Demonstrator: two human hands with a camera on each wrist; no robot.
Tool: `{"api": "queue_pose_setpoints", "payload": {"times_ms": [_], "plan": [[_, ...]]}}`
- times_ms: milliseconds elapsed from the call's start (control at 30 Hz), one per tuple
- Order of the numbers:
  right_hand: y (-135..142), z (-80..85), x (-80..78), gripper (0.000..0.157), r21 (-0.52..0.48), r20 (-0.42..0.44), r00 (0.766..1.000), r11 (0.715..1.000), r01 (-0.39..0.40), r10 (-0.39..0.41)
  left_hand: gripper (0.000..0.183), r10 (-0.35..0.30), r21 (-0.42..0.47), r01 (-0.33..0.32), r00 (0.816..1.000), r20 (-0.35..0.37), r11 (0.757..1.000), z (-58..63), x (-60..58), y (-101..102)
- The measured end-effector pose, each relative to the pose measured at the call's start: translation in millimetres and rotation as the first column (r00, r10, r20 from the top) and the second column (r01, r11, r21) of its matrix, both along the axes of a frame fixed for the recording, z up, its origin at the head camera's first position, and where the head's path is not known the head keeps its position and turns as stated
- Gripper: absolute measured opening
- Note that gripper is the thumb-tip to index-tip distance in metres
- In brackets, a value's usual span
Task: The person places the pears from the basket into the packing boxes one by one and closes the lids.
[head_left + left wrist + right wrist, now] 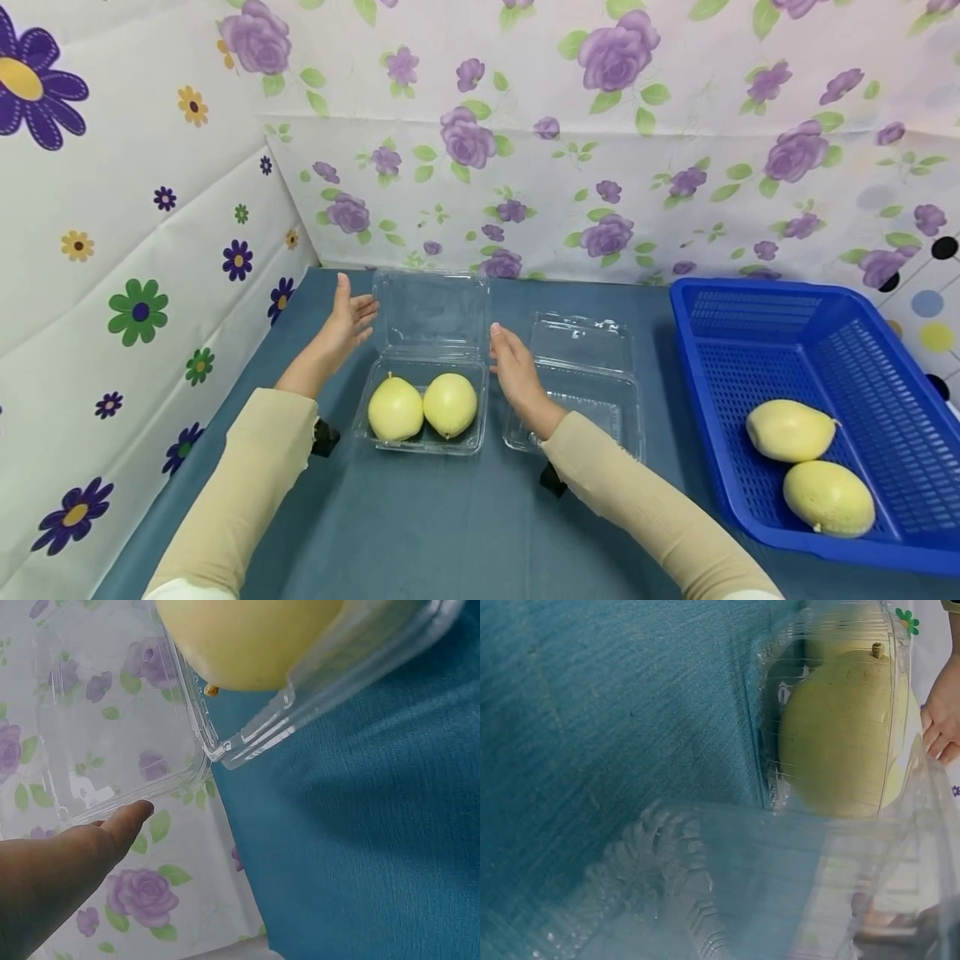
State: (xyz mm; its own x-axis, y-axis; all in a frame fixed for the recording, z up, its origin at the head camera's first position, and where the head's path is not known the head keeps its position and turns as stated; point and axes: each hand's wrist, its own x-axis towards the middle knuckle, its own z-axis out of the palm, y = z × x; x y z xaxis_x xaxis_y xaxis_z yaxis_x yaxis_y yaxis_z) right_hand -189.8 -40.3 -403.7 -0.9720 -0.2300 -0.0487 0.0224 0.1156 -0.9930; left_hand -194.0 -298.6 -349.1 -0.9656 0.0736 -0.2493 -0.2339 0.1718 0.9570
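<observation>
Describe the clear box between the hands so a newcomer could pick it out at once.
Start at the blue basket on the head view's right. Going left, pass the first clear box to the second box. Unlike its neighbour, the second box holds two yellow fruits.

Legible text, all three views (head, left wrist, right wrist): none | labels and brands: none readable | numbers: none readable | signs: none readable
</observation>
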Motion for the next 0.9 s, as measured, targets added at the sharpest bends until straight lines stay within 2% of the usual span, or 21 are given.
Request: {"api": "queue_pose_setpoints", "payload": {"times_ms": [167, 200, 500, 767, 900], "plan": [[4, 0.2, -2.7, 0.061, -0.003, 0.010, 1.000, 1.000, 0.008, -0.008, 0.096, -0.016, 0.017, 0.016, 1.000, 0.002, 1.000, 2.5, 1.1, 5], [4, -4.6, -5.9, 0.062, -0.001, 0.011, 1.000, 1.000, 0.015, -0.015, 0.096, -0.020, 0.026, 0.019, 1.000, 0.007, 0.999, 3.4, 1.5, 6], [11, 0.3, -7.8, 0.059, -0.012, -0.010, 0.999, 0.999, 0.053, -0.053, 0.094, -0.015, 0.111, 0.012, 1.000, 0.024, 0.994, 7.4, 3.2, 14], [5, 0.4, -3.5, 0.060, 0.075, -0.003, 0.998, 0.995, 0.063, -0.063, 0.095, -0.010, 0.220, 0.010, 1.000, 0.000, 0.975, 0.6, 20.5, 2], [4, 2.0, -3.2, 0.065, 0.079, 0.003, 0.999, 0.996, 0.034, -0.034, 0.095, -0.016, 0.218, 0.021, 1.000, -0.022, 0.976, 0.0, 24.8, -3]]}}
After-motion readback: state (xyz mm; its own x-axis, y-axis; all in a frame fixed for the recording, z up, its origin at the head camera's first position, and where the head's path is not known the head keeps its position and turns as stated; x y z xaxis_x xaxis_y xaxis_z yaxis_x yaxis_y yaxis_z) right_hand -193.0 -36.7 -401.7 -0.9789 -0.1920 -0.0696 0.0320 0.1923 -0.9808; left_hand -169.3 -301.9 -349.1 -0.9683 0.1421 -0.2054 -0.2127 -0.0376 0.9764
